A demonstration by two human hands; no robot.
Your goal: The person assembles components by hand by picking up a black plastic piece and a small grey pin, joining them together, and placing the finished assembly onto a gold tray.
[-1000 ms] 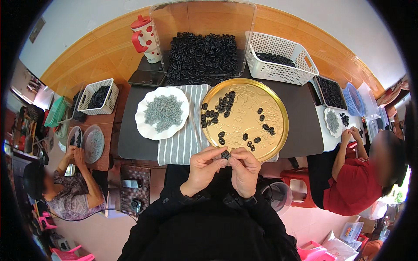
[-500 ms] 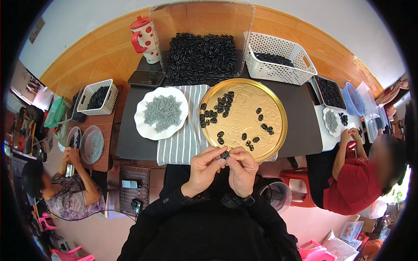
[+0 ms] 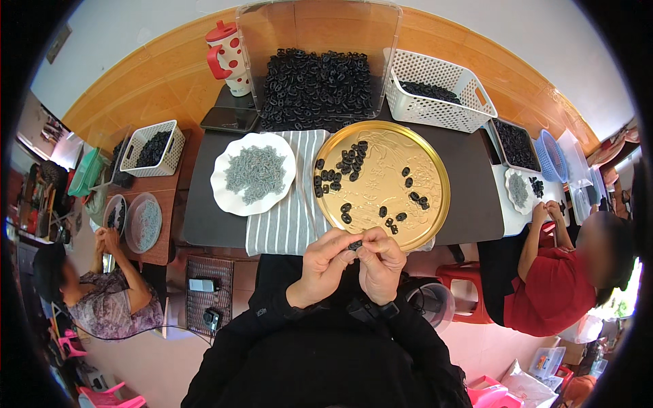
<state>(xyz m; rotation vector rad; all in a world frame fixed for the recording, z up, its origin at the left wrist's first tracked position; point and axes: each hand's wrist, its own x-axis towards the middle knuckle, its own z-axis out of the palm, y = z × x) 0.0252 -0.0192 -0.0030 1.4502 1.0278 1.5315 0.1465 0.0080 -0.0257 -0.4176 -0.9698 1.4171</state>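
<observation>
In the head view, both hands meet just below the near rim of the gold tray (image 3: pixel 435 204), over the person's lap. The left hand (image 3: pixel 325 265) and the right hand (image 3: pixel 382 262) are each curled nearly closed, fingertips pinching one small black part (image 3: pixel 355 244) between them. More black parts (image 3: pixel 340 175) lie scattered on the tray, which sits on the dark table (image 3: pixel 469 217) partly over a striped cloth (image 3: pixel 286 217). A white plate (image 3: pixel 224 197) of grey pieces stands left of the tray; a clear bin (image 3: pixel 320 41) heaped with black parts stands behind it. To do this well, I judge the part should stay held close over the tray edge, with a firm fingertip pinch from both sides, so nothing drops into the lap.
</observation>
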